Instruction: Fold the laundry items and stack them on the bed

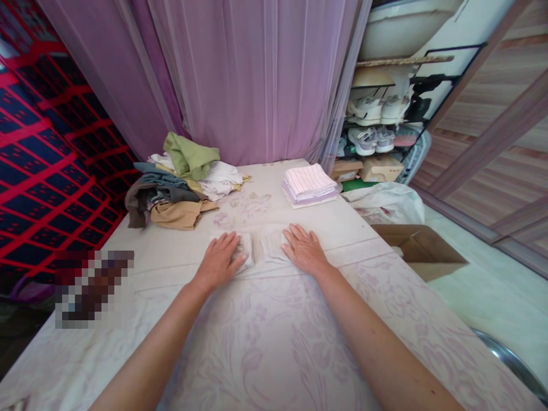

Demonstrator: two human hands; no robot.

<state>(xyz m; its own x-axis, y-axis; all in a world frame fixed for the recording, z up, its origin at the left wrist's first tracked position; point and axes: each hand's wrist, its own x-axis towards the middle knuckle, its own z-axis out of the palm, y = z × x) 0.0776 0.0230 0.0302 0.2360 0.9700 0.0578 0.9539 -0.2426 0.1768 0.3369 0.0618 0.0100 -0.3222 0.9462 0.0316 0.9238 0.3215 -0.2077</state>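
A pale, finely striped piece of cloth (270,246) lies on the flower-patterned table cover (265,342), its two ends folded in toward the middle with a narrow gap between them. My left hand (219,260) rests flat on the left fold, fingers stretched out. On the right fold lies my right hand (305,248), palm down and fingers spread. Neither hand grips anything. Beyond the right hand sits a neat stack of folded cloths (309,185), a pink striped one on top and lilac below.
A loose heap of clothes (180,185) lies at the back left. Purple curtains (257,80) hang behind the table. To the right are an open cardboard box (419,245), a white plastic bag (387,202) and a shoe rack with sneakers (370,138). A blurred-out patch covers something at left.
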